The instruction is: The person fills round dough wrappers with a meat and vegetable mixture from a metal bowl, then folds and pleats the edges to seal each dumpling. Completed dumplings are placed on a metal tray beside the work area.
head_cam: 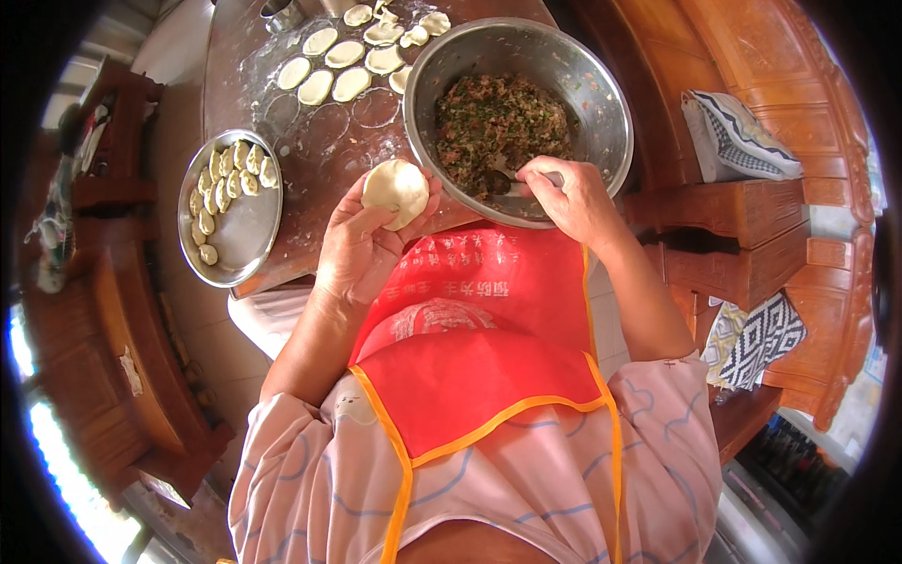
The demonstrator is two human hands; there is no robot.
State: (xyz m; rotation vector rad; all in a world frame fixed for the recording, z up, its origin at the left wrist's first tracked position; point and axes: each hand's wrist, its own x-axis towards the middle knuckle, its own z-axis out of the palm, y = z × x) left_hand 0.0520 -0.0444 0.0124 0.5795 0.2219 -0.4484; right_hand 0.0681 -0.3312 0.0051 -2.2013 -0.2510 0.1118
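Note:
A round dough wrapper [397,190] lies flat across the fingers of my left hand [359,243], with the thumb pressed on its lower edge. No filling shows on it. My right hand [574,201] grips the handle of a metal spoon [497,182] over the near side of a large steel mixing bowl [518,35]. The spoon's head sits in the chopped filling [504,120], a brownish mix with green flecks. Left of my left hand, a round metal tray [243,240] carries several folded dumplings [225,176] along its far and left sides.
Several flat dough wrappers [345,54] lie on the floured brown table [324,155], beside dough scraps [414,35]. A metal cup [282,14] stands at the far edge. A carved wooden bench [747,63] with cushions [740,134] is on the right. My red apron [486,381] meets the table's near edge.

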